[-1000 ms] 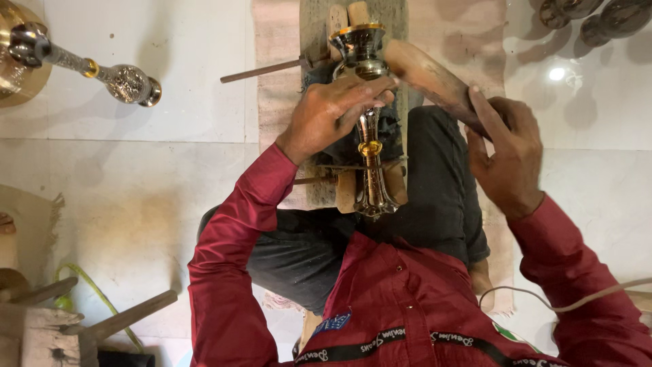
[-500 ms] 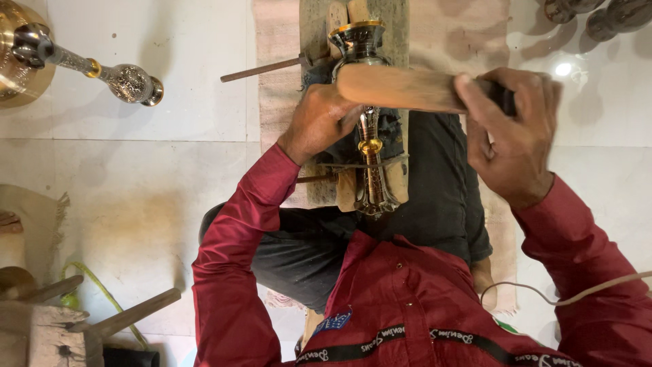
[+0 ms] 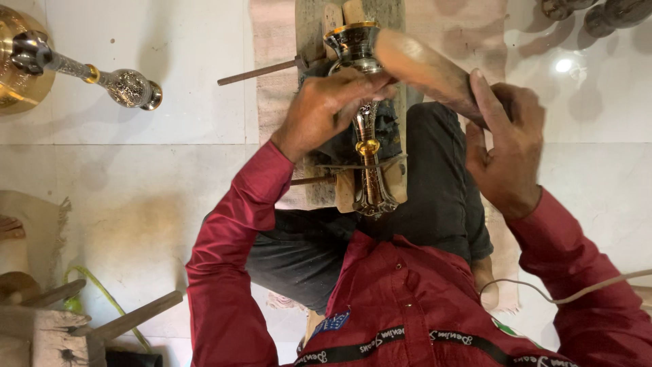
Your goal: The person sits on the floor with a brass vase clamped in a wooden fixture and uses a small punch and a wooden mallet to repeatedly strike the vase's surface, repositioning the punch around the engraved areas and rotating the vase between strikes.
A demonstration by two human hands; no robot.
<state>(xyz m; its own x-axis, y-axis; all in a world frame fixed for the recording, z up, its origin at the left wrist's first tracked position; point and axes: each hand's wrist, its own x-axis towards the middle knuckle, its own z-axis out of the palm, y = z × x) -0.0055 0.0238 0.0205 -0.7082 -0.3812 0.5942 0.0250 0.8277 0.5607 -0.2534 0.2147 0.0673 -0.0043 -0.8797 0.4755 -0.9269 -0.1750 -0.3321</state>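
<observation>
Mallet (image 3: 424, 71) gripped in right hand (image 3: 506, 149) could strike left hand (image 3: 326, 109), whose fingers pinch the goblet (image 3: 363, 115).

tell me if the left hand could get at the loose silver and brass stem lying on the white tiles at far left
Probably not without letting go: the left hand steadies the engraved brass and silver stem on the wooden block, while the loose silver and brass stem lies well apart across bare tile.

Long red sleeves, dark grey trousers
</observation>
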